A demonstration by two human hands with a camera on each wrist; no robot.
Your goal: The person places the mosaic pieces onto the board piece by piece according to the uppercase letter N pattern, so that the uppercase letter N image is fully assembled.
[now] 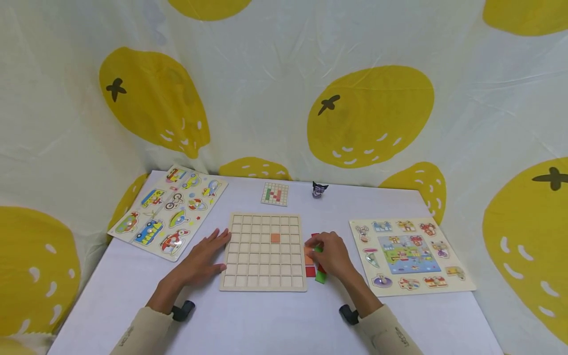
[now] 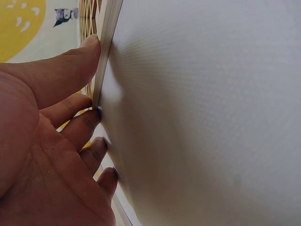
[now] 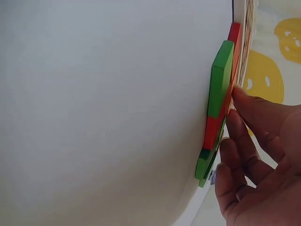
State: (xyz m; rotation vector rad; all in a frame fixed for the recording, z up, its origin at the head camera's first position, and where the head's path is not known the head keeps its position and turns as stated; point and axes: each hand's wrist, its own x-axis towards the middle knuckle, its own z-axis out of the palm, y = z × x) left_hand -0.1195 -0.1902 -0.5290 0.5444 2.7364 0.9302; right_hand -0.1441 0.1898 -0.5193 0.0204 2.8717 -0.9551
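Observation:
A wooden grid board (image 1: 262, 282) lies flat on the table, with one orange tile (image 1: 275, 238) in a square right of its middle. Along the board's left edge rests my left hand (image 1: 205, 260); its thumb and fingertips touch the rim, fingers spread and fairly straight. My right hand (image 1: 330, 254) is over the loose tiles beside the board's right edge. Its thumb and index fingertips pinch at an orange tile (image 1: 308, 258) there, partly hidden by the fingers. Around it lie a red tile (image 1: 310, 271) and a green tile (image 1: 320, 277), also a green tile (image 3: 220, 80) in the right wrist view.
Behind the board lies a small pattern card (image 1: 274, 194) with coloured squares, and a small dark figurine (image 1: 317, 190) stands near it. A vehicle puzzle board (image 1: 170, 212) lies at the left, another picture puzzle (image 1: 410, 256) at the right. A patterned curtain (image 1: 266, 98) hangs behind the table.

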